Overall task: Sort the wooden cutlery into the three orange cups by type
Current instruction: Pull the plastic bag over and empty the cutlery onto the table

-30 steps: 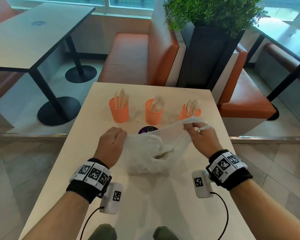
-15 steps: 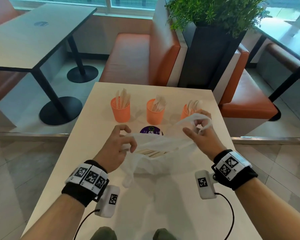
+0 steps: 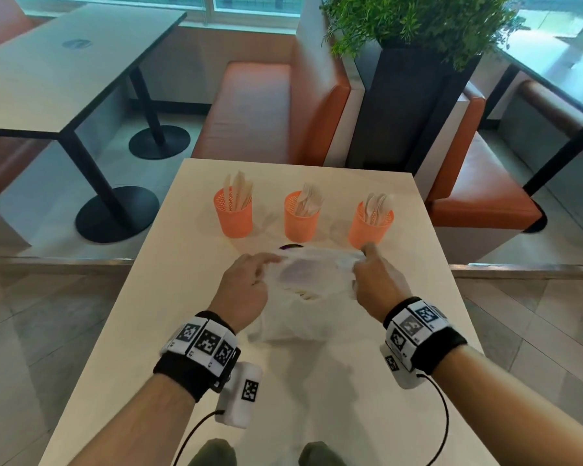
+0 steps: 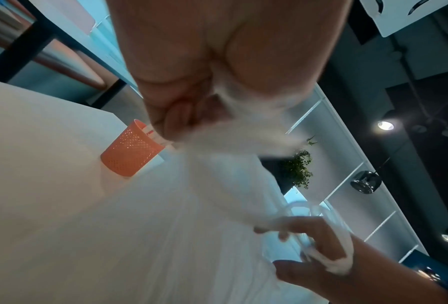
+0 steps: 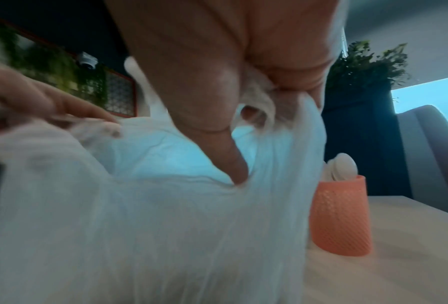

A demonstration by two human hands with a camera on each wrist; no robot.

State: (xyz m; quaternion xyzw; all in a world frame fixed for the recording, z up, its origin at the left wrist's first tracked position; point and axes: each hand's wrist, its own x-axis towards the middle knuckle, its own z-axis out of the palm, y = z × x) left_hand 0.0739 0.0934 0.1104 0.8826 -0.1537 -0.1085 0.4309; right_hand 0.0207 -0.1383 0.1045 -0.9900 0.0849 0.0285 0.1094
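Three orange cups stand in a row on the pale table: the left cup holds knives, the middle cup forks, the right cup spoons. In front of them lies a white plastic bag with a few wooden pieces showing dimly inside. My left hand pinches the bag's left rim and my right hand grips its right rim and handle, stretching the mouth between them. The left wrist view shows the bag pulled taut; the right wrist view shows the bag beside the spoon cup.
A dark round sticker on the table peeks out behind the bag. Orange bench seats and a black planter stand beyond the far edge. Another table is at the far left. Floor drops off on both sides.
Both hands have moved forward toward the cups and drawn the bag's mouth taut and flatter; the right hand has come down from its raised hold on the handle.
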